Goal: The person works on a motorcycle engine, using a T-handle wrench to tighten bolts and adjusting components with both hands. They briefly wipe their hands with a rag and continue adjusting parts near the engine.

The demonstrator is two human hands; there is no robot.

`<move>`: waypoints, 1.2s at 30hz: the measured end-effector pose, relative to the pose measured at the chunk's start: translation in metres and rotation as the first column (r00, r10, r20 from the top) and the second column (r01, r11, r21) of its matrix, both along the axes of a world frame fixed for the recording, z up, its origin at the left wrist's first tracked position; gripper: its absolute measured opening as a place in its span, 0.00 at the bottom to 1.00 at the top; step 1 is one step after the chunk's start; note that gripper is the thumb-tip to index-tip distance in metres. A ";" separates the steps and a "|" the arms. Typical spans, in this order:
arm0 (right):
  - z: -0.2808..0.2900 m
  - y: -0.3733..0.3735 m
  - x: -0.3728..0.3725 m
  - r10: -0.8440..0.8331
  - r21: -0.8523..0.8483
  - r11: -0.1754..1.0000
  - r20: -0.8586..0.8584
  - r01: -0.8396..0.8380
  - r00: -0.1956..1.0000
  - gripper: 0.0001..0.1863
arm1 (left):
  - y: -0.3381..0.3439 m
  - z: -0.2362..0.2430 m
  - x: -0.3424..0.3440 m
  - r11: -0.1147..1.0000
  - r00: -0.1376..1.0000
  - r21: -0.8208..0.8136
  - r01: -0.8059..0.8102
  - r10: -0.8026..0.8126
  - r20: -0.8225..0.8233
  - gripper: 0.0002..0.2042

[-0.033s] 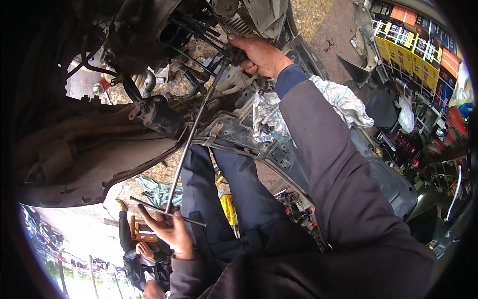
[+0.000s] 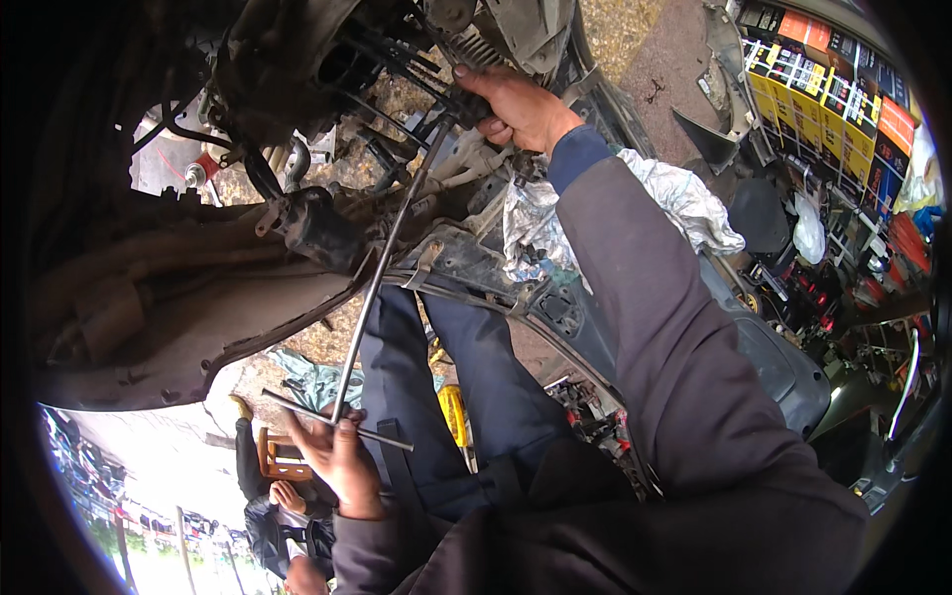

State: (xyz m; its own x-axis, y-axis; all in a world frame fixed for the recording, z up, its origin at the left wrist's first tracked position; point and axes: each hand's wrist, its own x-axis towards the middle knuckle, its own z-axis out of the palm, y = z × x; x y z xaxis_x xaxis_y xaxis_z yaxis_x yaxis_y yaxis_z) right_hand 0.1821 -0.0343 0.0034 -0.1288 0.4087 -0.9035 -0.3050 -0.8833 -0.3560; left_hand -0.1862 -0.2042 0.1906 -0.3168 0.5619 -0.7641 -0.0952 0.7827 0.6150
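Observation:
A long metal T-handle wrench (image 2: 385, 260) runs up and away from my lap into the underside of a vehicle. Its crossbar (image 2: 288, 401) lies across the fingers of my left hand (image 2: 345, 470), whose thumb and fingers close around the handle where bar and shaft meet. My right hand (image 2: 524, 109) is at the shaft's far end, fingers curled around a dark, greasy part there. The part is mostly hidden, so I cannot tell its kind. A rusty coil spring (image 2: 476, 52) sits just above that hand, and dark rods run to its left.
A dark wheel-arch liner (image 2: 178, 347) fills the left. A whitish rag (image 2: 679, 198) drapes beside my right forearm. A yellow-handled tool (image 2: 453, 415) lies between my legs. Boxes (image 2: 823, 109) are stacked at the right. Another person (image 2: 288, 516) sits at the lower left.
My left hand has shifted slightly and its fingers curl closer around the handle. The crossbar has moved a little with it. My right hand stays in place.

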 end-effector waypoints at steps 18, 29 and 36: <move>-0.004 -0.001 0.000 -0.045 0.021 0.999 -0.045 0.046 0.998 0.15 | 0.002 -0.018 -0.035 0.889 0.890 -0.047 0.455 -0.452 0.064 0.11; -0.005 -0.003 -0.002 -0.050 -0.024 0.998 0.023 0.050 0.998 0.22 | 0.021 -0.022 -0.025 0.890 0.885 -0.043 0.455 -0.446 0.137 0.06; -0.007 -0.003 -0.003 -0.099 -0.003 0.995 0.002 0.099 0.995 0.16 | 0.011 -0.031 -0.038 0.816 0.818 0.057 0.575 -0.575 -0.015 0.07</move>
